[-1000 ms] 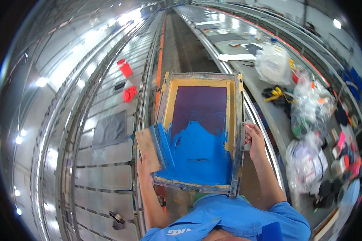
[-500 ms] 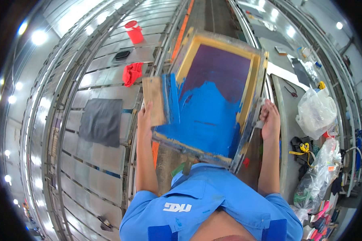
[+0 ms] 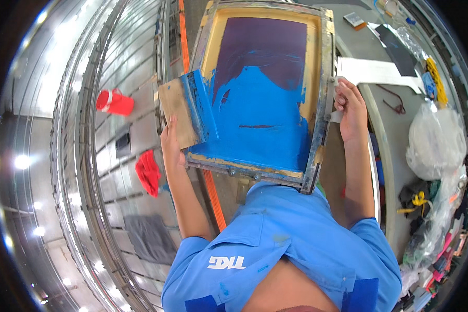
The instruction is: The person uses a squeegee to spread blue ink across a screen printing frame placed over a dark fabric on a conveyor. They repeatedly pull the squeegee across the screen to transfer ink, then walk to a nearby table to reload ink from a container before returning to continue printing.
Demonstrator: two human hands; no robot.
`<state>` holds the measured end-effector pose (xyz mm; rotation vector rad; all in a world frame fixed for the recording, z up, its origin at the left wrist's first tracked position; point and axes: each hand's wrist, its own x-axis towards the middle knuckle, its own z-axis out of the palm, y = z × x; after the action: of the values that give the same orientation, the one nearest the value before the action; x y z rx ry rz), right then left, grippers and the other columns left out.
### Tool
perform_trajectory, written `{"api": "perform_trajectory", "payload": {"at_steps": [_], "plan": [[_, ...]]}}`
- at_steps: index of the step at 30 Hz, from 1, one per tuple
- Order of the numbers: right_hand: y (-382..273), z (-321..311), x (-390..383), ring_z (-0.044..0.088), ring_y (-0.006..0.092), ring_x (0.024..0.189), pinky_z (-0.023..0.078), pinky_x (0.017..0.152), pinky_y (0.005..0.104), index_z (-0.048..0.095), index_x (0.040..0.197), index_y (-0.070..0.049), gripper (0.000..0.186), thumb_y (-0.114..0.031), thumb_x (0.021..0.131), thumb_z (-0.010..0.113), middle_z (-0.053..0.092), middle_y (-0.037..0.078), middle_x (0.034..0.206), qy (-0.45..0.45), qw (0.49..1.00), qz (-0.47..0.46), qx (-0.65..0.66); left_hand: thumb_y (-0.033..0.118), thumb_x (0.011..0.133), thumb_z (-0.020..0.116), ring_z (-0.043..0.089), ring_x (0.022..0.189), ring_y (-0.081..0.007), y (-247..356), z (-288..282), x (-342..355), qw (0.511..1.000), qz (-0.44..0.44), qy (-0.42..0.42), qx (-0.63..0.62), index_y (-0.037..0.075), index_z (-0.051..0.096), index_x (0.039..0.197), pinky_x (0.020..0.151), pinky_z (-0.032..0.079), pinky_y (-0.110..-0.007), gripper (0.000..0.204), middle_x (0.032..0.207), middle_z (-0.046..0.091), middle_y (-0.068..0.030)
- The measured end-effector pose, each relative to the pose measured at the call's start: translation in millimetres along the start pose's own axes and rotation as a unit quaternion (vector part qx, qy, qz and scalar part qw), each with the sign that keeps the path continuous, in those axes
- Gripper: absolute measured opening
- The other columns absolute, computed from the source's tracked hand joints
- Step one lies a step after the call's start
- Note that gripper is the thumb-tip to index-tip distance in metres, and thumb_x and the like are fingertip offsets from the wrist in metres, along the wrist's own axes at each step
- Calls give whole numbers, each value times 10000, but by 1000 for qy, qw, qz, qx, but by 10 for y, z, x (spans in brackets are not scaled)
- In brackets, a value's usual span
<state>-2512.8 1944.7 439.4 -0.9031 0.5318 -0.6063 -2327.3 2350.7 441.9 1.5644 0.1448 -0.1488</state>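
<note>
At left, a flat tan wooden board (image 3: 188,110) with a blue-smeared edge is grasped by its outer side in the left hand (image 3: 172,141); it is probably light, stiff and least slippery on bare wood. Between the hands lies a rectangular metal-railed screen frame (image 3: 322,93), likely rigid and bulky; its dark purple mesh (image 3: 265,44), spread with glossy blue ink (image 3: 265,112), seems delicate, so the outer rails are best held. At right, a small pale grip (image 3: 336,116) on the rail is clasped by the right hand's (image 3: 352,106) curled fingers.
</note>
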Motion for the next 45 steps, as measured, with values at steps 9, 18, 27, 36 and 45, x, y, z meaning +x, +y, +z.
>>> {"api": "perform_trajectory", "payload": {"at_steps": [9, 18, 27, 36, 45], "plan": [[-87, 1306, 2106, 395, 22, 689, 310, 608, 196, 677, 1078, -71, 162, -175, 954, 685, 504, -105, 799, -95, 995, 28, -32, 383, 1022, 613, 629, 1173, -240, 199, 435, 1498, 995, 13, 46, -84, -71, 530, 1387, 985, 524, -397, 588, 1320, 618, -137], [201, 2429, 4256, 398, 31, 698, 327, 622, 204, 642, 1107, -54, 165, -155, 976, 648, 464, -73, 812, -155, 985, 51, -59, 382, 1001, 641, 574, 1260, -250, 396, 1054, 3343, 985, -18, 114, -125, -82, 526, 1390, 1049, 476, -402, 616, 1379, 584, -158], [199, 3054, 5945, 415, 31, 677, 324, 593, 203, 627, 1105, -54, 165, -143, 967, 650, 478, -69, 798, -50, 998, 24, -37, 397, 989, 661, 562, 1273, -229, 1088, 2071, 5664, 994, -21, 25, -100, -80, 522, 1383, 1075, 438, -384, 634, 1406, 568, -162], [585, 3667, 7673, 421, 24, 671, 336, 588, 187, 618, 1105, -46, 156, -121, 969, 631, 497, -61, 817, -8, 1000, 1, 8, 423, 1005, 637, 619, 1128, -185, 1407, 2893, 8028, 995, -37, -71, -58, -62, 607, 1263, 974, 498, -358, 550, 1223, 653, -104], [817, 5049, 10043, 423, 3, 652, 320, 565, 185, 630, 1086, -87, 140, -133, 956, 652, 485, -94, 783, -64, 997, 31, -31, 431, 988, 661, 644, 1064, -197, 1630, 3360, 9996, 997, 36, 53, -39, -53, 619, 1241, 945, 504, -355, 548, 1187, 668, -114]]}}
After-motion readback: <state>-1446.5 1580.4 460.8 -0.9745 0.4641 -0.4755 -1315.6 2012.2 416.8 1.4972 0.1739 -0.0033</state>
